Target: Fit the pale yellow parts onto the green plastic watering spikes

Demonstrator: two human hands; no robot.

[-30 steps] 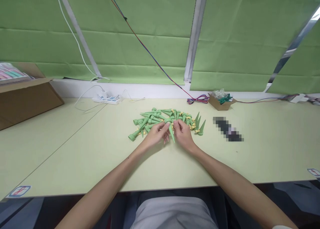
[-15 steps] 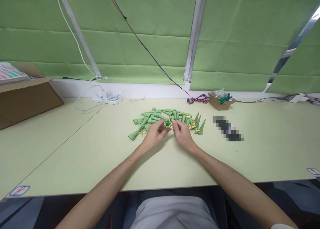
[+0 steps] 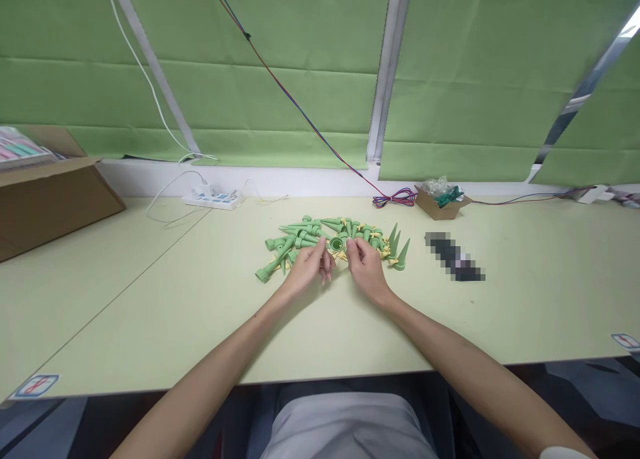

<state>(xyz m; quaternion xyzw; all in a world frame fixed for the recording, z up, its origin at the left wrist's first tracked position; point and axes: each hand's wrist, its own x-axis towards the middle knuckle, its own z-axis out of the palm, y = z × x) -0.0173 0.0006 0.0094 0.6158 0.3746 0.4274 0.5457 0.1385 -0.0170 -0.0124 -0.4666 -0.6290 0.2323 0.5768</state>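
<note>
Between my two hands a green plastic plant watering spike (image 3: 337,244) is held up, its round open end facing me. My left hand (image 3: 307,267) pinches its left side with thumb and forefinger, the other fingers loosely curled below. At its right side the fingertips of my right hand (image 3: 369,267) are pressed together; the exact grip there is partly hidden. A bit of yellow shows just under the opening. Behind my hands lies a pile of similar green spikes (image 3: 285,249), several with small yellow valves (image 3: 386,251).
A cardboard box (image 3: 55,205) with pastel items stands at the left. Against the wall are a white power strip (image 3: 215,199), a coiled cable (image 3: 395,197) and a small open carton (image 3: 440,209). A blurred dark object (image 3: 456,257) lies right of the pile.
My left fingers have loosened and spread lower, with the thumb now at the spike's left edge. The spike's opening has tilted more towards me. The pile looks the same.
</note>
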